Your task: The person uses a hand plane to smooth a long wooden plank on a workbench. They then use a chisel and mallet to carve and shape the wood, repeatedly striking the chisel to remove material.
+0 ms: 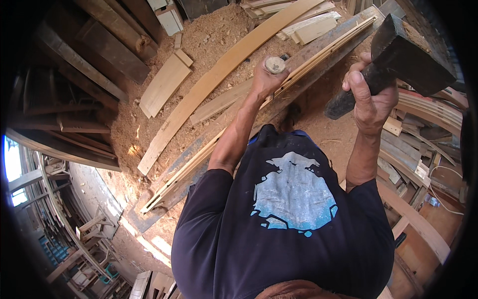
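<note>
My left hand (264, 82) is closed around an upright chisel, its round, battered handle end (275, 65) facing up; its blade is hidden below my fist. Under that hand a long, narrow wooden strip (191, 164) with slots along it lies diagonally on a worn grey bench plank (144, 220). To the right, my right hand (371, 99) grips the short dark handle of a mallet. The blocky black mallet head (411, 60) is raised above the bench's far right end, apart from the chisel.
Beyond the strip, a long curved board (219, 74) lies on sawdust (209, 35). Short boards (167, 82) rest farther left. Dark timbers (79, 60) lean at far left. Stacked wood pieces (428, 114) and a white cable (445, 169) are on the right.
</note>
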A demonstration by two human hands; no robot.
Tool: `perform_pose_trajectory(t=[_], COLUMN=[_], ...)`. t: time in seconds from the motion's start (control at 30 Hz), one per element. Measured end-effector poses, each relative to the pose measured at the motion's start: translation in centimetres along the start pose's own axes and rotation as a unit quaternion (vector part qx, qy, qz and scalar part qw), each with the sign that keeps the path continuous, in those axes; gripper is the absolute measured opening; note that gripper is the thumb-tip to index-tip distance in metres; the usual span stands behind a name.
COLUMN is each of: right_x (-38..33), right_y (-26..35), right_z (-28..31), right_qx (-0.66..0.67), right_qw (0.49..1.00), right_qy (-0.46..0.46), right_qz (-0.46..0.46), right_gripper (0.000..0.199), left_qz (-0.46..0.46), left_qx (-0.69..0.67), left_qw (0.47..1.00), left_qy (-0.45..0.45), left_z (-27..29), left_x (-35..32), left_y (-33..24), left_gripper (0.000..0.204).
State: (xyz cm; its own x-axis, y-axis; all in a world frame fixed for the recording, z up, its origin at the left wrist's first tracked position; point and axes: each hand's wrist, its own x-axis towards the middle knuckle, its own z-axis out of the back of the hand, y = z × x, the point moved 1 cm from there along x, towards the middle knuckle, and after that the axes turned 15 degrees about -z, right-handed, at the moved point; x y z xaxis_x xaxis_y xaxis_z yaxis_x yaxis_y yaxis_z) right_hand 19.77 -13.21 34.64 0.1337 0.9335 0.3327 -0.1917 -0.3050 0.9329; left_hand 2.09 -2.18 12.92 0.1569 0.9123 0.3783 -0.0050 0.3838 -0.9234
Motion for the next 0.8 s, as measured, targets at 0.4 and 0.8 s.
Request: perform_pose_trajectory(t=[0.4, 0.8], right_x=[0.5, 0.7], right_y=[-1.0, -1.6], right_z=[-0.1, -1.2], right_qx=[-0.037, -0.091], right_qw=[0.998, 0.994], right_qy=[0.026, 0.003], right_qz=[-0.033, -0.054], right_gripper=[0.035, 0.018], left_qz=[0.023, 0.008], left_qx=[-0.055, -0.068], left_qw=[0.998, 0.997], left_qy=[-0.007, -0.031], left_z=[0.3, 1.1], left_x=[-0.1, -1.2], left_y=[-0.5, 0.0], left_gripper=[0.021, 0.023])
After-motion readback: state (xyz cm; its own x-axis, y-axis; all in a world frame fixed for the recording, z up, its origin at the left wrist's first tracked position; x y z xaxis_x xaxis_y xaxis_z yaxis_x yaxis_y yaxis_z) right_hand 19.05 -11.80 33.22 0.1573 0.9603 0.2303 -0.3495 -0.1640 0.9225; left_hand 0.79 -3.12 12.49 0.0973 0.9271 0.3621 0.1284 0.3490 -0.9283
